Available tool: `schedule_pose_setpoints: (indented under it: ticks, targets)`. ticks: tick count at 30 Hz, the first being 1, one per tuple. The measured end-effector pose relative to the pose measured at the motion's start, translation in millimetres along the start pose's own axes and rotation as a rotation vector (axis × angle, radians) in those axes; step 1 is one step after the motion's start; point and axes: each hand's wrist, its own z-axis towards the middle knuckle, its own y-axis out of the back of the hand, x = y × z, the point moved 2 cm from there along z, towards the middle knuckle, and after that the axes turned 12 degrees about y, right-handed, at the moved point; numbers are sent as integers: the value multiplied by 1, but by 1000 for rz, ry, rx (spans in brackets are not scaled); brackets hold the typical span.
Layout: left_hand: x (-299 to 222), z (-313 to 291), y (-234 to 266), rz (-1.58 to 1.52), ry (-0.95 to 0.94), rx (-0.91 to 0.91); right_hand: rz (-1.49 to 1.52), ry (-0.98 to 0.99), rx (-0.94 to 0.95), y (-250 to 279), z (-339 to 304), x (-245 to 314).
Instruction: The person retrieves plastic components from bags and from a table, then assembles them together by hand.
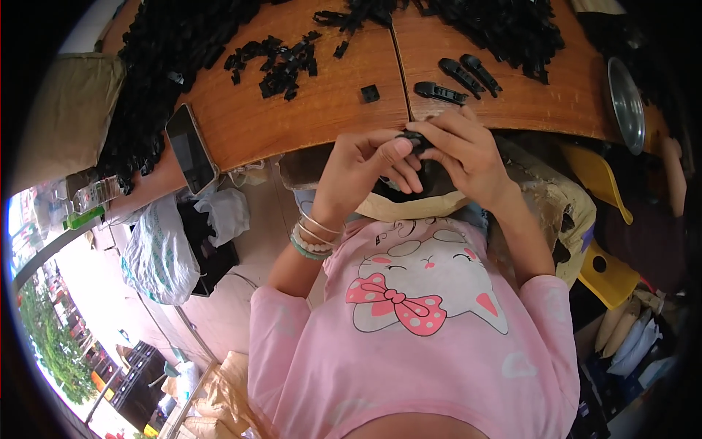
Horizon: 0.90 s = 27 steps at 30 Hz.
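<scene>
Black plastic piece [414, 140] was at the near edge of the brown wooden table [322, 110], pinched in the fingertips of the left hand [365, 159] and the right hand [468, 154]; whether it was complete, I could not tell. Just beyond, to the right, three long black clips [440, 93] lay together, apparently done. To the left, a black block [371, 93] and loose black bits [274, 69] looked unused; black heaps [504, 33] farther off suggested much was left.

A white plastic bag [161, 252] hung near left, a yellow chair [608, 278] stood right; a phone [191, 151] and a metal dish [626, 106] lay at the table's left and right ends.
</scene>
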Motion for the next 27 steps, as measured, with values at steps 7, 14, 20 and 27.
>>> schedule_pose_setpoints:
  ticks: [7,14,20,27]
  targets:
    - [-5,1,-2,18,50,43,-75,14,-1,10,5,7]
    - [-5,4,-5,33,4,30,53,-34,50,17,9,-2]
    - [1,13,-1,217,160,-184,-150,-51,43,6,6,-3]
    - [-35,68,66,1158,-587,-917,-588,-238,-53,2,-19,-53]
